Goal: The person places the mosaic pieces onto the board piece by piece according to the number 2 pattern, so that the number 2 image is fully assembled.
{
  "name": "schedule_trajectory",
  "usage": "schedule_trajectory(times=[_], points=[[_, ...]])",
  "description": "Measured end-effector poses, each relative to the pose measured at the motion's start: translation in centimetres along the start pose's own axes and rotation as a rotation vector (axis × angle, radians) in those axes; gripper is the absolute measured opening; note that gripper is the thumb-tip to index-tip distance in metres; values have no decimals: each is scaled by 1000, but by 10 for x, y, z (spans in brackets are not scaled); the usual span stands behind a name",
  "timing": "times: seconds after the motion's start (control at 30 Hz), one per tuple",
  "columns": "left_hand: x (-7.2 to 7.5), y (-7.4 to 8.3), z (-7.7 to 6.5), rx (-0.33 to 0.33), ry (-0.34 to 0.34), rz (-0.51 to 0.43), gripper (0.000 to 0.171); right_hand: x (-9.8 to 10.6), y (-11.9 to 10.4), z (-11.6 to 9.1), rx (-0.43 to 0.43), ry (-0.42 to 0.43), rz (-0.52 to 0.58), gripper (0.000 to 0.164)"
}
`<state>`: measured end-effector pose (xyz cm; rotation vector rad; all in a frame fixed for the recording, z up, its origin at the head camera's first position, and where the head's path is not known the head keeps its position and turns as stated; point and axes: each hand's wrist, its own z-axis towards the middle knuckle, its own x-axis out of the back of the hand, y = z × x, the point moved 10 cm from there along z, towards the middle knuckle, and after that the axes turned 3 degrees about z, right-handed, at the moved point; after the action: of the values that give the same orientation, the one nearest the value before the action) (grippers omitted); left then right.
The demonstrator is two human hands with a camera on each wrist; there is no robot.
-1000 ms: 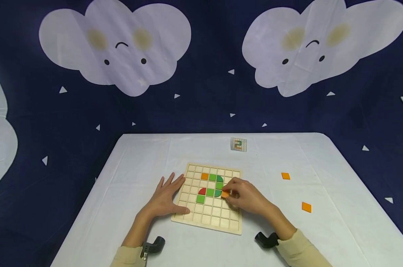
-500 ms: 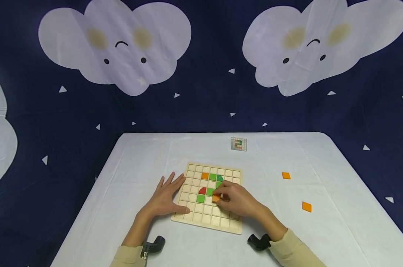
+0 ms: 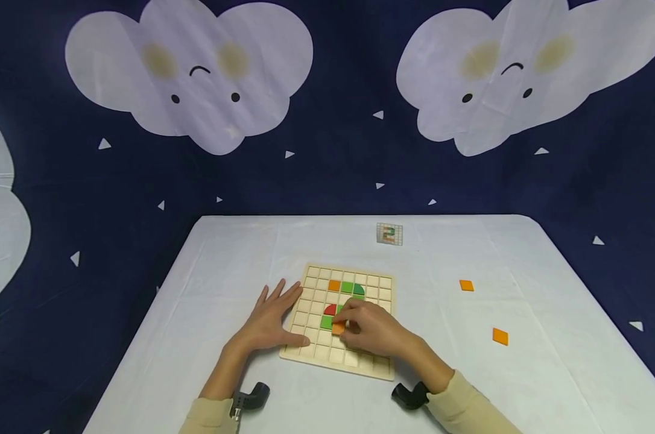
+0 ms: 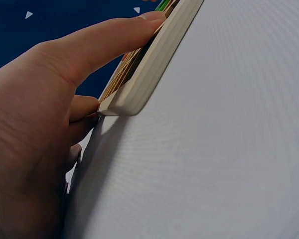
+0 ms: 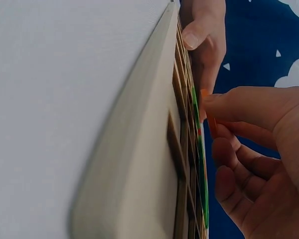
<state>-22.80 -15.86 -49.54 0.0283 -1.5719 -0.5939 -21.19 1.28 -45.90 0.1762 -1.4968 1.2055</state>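
A wooden grid board [image 3: 338,363] lies on the white table, with coloured tiles set in some of its squares. My right hand [image 3: 373,328] pinches an orange tile [image 3: 338,328] between thumb and fingers, close over the board beside a green tile [image 3: 325,322]. In the right wrist view the orange tile [image 5: 209,112] stands on edge in the fingertips. My left hand [image 3: 265,322] rests with spread fingers along the board's left side, its thumb lying on the near left corner. A red quarter-round tile [image 3: 330,309] shows just beyond; some green tiles are partly hidden under my right hand.
Two orange tiles lie on the table to the right, one farther back [image 3: 466,286] and one nearer [image 3: 500,336]. A small card [image 3: 389,234] with a gridded figure 2 lies at the back. Behind the table hangs a dark blue cloth [image 3: 338,175] with clouds.
My right hand has moved left across the board with the orange tile, from right of the dark green piece to next to the lower green tile. My left hand has stayed in place.
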Motion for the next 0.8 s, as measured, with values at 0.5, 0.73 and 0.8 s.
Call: schedule_trajectory(times=[0.5, 0.73, 0.8], points=[[1, 2, -1, -27, -13, -14, 116, -19, -18, 14, 47, -58, -50, 23], [2, 2, 0, -37, -9, -10, 115, -21, -22, 18, 60, -64, -26, 24], [2, 2, 0, -33, -13, -10, 115, -21, -22, 19, 63, -62, -17, 24]])
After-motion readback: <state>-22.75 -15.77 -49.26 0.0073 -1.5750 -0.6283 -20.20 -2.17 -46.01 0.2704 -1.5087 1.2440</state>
